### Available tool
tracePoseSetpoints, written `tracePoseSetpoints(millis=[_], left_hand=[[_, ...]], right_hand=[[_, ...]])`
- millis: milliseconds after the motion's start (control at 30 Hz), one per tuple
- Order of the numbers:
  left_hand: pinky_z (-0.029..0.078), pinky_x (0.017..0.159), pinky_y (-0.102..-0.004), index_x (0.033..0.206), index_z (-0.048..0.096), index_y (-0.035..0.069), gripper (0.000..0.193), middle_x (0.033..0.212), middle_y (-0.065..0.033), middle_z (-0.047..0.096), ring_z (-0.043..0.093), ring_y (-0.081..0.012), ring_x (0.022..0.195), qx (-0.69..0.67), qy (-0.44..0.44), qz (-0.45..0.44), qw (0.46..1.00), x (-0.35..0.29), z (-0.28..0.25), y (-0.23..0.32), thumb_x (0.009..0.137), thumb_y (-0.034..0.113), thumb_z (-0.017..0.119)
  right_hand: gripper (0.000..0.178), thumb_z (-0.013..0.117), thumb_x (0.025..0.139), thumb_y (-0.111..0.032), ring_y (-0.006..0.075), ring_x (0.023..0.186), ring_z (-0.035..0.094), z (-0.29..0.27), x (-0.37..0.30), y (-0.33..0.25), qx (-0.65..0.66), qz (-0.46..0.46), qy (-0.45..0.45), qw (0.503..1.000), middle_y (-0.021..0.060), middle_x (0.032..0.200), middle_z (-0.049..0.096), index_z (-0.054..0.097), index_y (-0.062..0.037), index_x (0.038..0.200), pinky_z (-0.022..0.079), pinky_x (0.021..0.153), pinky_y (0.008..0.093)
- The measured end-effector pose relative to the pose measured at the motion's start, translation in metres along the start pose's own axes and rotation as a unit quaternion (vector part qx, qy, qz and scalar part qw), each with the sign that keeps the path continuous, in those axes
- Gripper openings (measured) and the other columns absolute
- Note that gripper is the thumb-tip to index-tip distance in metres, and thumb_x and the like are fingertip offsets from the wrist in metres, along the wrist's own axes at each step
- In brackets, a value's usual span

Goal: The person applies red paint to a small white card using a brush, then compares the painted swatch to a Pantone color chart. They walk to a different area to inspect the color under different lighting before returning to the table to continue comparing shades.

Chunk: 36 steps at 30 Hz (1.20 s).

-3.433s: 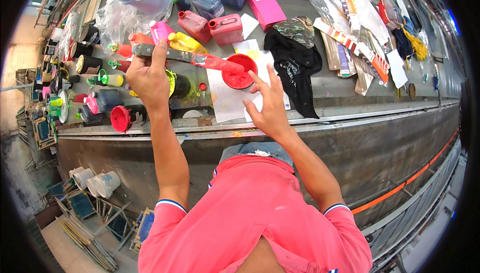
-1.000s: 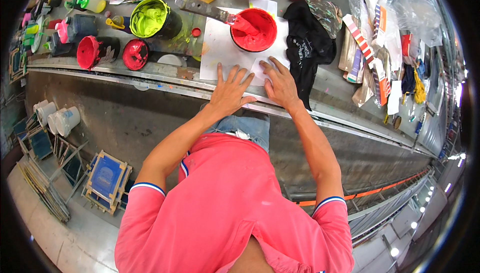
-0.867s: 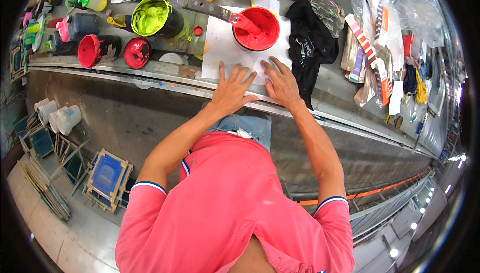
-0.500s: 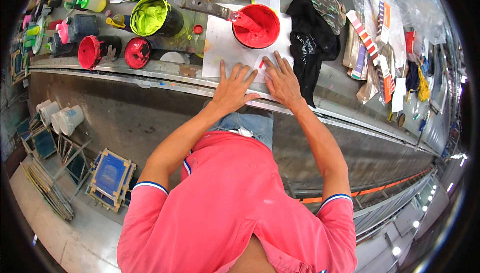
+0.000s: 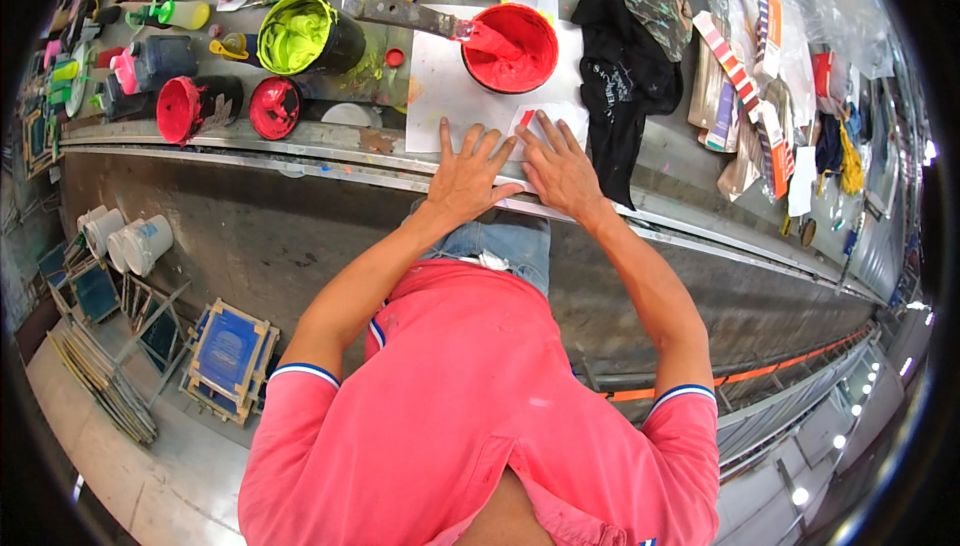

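My left hand [image 5: 466,176] lies flat at the table's front edge, fingers spread over a large white sheet of paper [image 5: 432,86]. Beside it my right hand [image 5: 563,171] also rests with fingers stretched out, on a smaller white slip of paper [image 5: 571,115] that bears a short red mark. Neither hand grips anything. Just beyond them stands an uncovered tub of thick red ink [image 5: 512,51] on the large sheet. A broad ink-stained spatula [image 5: 405,14] lies across its rim, blade in the ink. A black printed cloth [image 5: 622,71] lies right of the sheet.
To the left stand a tub of lime-green ink [image 5: 298,36], a tub of pink-red ink [image 5: 190,109] and a red-smeared lid [image 5: 274,108]. Colour swatch fans [image 5: 745,96] and clear plastic bags [image 5: 830,6] lie right. Framed screens [image 5: 228,351] and white buckets [image 5: 140,244] are below left.
My right hand has drawn back slightly toward me, and its fingers now cover the slip differently, showing more of its far part. My left hand stays nearly in place.
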<state>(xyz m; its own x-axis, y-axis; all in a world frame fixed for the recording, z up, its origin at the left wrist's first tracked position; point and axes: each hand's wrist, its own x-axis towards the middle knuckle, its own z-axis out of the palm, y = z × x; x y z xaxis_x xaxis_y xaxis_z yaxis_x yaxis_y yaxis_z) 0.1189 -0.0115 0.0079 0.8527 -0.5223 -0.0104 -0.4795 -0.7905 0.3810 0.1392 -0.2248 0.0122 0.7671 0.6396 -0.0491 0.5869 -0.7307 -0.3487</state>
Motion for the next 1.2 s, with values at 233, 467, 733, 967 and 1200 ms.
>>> tracePoseSetpoints(millis=[233, 467, 733, 967, 1200], left_hand=[[0.017, 0.107, -0.0724, 0.134, 0.056, 0.014, 0.070, 0.129, -0.0077, 0.048, 0.037, -0.0298, 0.127, 0.011, 0.018, 0.005, 1.000, -0.002, 0.003, -0.001, 0.080, 0.059, 0.062], [0.016, 0.107, -0.0726, 0.132, 0.058, 0.014, 0.068, 0.126, -0.0072, 0.049, 0.038, -0.0303, 0.125, 0.005, 0.026, -0.001, 1.000, -0.002, 0.004, 0.001, 0.080, 0.058, 0.063], [0.015, 0.106, -0.0733, 0.130, 0.059, 0.014, 0.067, 0.126, -0.0078, 0.049, 0.037, -0.0308, 0.125, 0.001, 0.031, 0.002, 1.000, -0.001, 0.003, 0.000, 0.080, 0.059, 0.063], [0.014, 0.107, -0.0736, 0.129, 0.060, 0.014, 0.066, 0.124, -0.0082, 0.049, 0.037, -0.0315, 0.125, 0.004, 0.029, -0.002, 1.000, -0.002, 0.003, 0.000, 0.081, 0.059, 0.062], [0.015, 0.107, -0.0729, 0.128, 0.060, 0.013, 0.065, 0.122, -0.0088, 0.048, 0.038, -0.0318, 0.123, 0.004, 0.028, 0.002, 1.000, -0.001, -0.001, 0.002, 0.080, 0.057, 0.064]], right_hand=[[0.029, 0.058, 0.092, -0.021, 0.0346, 0.142, 0.032, -0.001, 0.009, 0.005, -0.009, 0.033, 0.046, 0.998, 0.0067, 0.144, 0.048, 0.056, -0.0038, 0.116, 0.029, 0.115, 0.0509], [0.029, 0.058, 0.092, -0.021, 0.0347, 0.143, 0.030, 0.001, -0.003, -0.003, -0.004, 0.001, 0.006, 1.000, 0.0073, 0.145, 0.047, 0.056, -0.0036, 0.115, 0.028, 0.115, 0.0511], [0.028, 0.058, 0.092, -0.019, 0.0362, 0.142, 0.031, -0.002, 0.006, 0.005, 0.008, 0.022, 0.036, 0.999, 0.0081, 0.144, 0.048, 0.055, -0.0030, 0.114, 0.029, 0.115, 0.0519], [0.024, 0.057, 0.091, -0.018, 0.0364, 0.142, 0.031, 0.002, 0.002, 0.002, 0.009, 0.007, 0.033, 0.999, 0.0089, 0.144, 0.048, 0.056, -0.0036, 0.111, 0.029, 0.114, 0.0523], [0.022, 0.060, 0.089, -0.009, 0.0372, 0.133, 0.045, -0.029, 0.016, 0.033, 0.051, 0.103, 0.200, 0.973, 0.0111, 0.131, 0.059, 0.059, -0.0011, 0.109, 0.039, 0.108, 0.0465]])
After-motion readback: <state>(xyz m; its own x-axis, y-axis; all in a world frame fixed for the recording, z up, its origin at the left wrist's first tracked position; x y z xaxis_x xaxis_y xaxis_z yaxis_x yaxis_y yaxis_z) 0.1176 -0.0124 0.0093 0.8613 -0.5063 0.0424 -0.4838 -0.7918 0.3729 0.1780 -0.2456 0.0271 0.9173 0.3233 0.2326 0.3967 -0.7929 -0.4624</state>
